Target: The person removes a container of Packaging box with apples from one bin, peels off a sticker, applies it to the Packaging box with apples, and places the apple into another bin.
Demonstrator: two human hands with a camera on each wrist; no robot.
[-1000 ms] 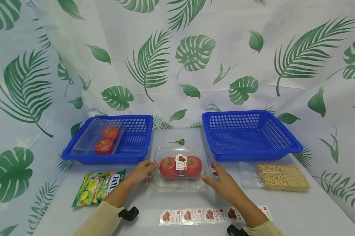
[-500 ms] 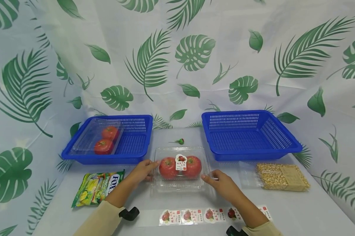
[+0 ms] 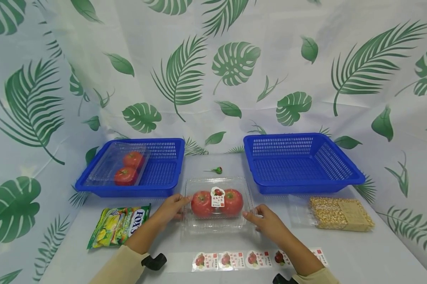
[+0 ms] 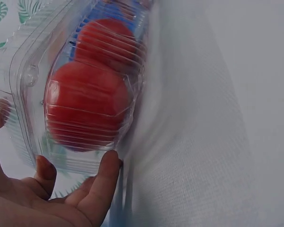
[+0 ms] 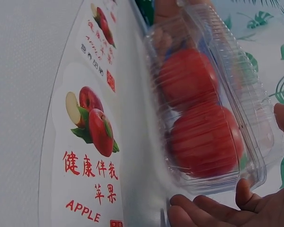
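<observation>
A strip of stickers [image 3: 231, 261] lies nearest on the surface [image 3: 358, 256]. Beyond it, the fingers of the left hand [image 3: 170, 208] and right hand [image 3: 268, 221] grasp opposite sides of a clear box [image 3: 217, 223] holding two apples [image 3: 233, 202]. Farther back are a small flower [image 3: 218, 170], then the left basket [image 3: 161, 169] and right basket [image 3: 302, 183].

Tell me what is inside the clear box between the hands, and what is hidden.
Two red apples sit side by side inside the clear box. In the head view, the white label covers the middle, so whatever lies beneath it cannot be seen.
</observation>
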